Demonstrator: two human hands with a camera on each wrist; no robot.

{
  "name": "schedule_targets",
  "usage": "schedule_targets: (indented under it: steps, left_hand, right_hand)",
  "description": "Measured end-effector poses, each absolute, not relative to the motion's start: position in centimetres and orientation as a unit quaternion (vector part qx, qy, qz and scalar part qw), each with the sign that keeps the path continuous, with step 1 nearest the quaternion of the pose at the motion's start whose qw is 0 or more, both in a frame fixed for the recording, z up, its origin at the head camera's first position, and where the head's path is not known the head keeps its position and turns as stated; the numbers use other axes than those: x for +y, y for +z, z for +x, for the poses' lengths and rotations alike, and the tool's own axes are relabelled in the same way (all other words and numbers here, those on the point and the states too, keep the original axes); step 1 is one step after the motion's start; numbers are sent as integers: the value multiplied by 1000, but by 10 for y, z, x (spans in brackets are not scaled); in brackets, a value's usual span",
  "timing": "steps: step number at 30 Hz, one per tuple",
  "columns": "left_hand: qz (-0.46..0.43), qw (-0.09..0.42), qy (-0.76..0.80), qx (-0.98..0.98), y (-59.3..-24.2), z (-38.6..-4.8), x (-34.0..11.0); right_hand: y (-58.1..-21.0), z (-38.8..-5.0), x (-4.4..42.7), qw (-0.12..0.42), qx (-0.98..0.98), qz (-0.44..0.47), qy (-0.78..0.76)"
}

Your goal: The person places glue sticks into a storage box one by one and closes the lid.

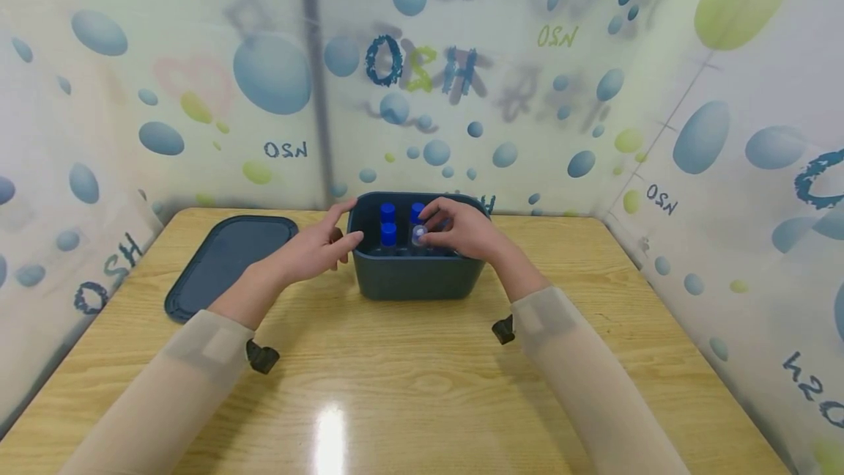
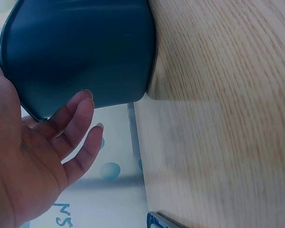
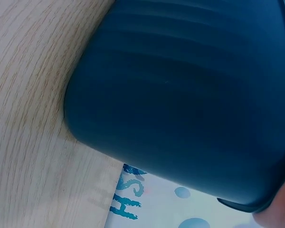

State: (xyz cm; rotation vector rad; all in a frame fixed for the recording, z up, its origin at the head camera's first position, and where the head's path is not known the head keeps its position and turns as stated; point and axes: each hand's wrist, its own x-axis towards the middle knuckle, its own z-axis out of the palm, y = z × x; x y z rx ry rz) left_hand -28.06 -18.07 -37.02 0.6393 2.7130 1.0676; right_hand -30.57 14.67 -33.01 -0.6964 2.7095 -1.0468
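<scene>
A dark blue-green bin (image 1: 415, 278) stands on the wooden table. Inside it are several bottles, with blue caps (image 1: 388, 234) showing above the dark interior. My right hand (image 1: 464, 228) reaches over the right side of the bin. Its thumb and fingers pinch a small clear bottle (image 1: 419, 234) whose rounded end faces up; the rest of it is hidden. At the left rim, my left hand (image 1: 318, 246) rests with thumb and index finger spread. Its other fingers, loosely bent, lie by the outer wall (image 2: 85, 52). Only a bit of the right hand (image 3: 278, 209) shows in the right wrist view.
A dark flat lid (image 1: 234, 262) with a raised edge lies on the table (image 1: 389, 380) left of the bin, partly behind my left forearm. Behind the table hangs a patterned curtain (image 1: 422, 116), close to the back of the bin, with more curtain at both sides.
</scene>
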Motion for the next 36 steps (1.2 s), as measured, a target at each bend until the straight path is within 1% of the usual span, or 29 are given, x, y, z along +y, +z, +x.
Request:
schedule_targets:
  steps: [19,22,25,32,36]
  left_hand:
    - [213,78,358,906,-370,-281,-181]
    - [212,78,359,905,-370,-281,-181]
    - [212,78,361,905,-370,-280,-181]
    - [211,80,365,903,-371,-280,-181]
    - [214,79,363,903,-371,-280,-181]
  right_hand:
    - [-330,-307,149,79,899,-229,-365]
    - [-330,-307,149,72,896,-231,-372]
    - [-330,-306,150,45,887,-231,-398]
    - [-327,-297,166,-60,846,-229,-478]
    - [-324,-290,183,-70,844,-224,-483]
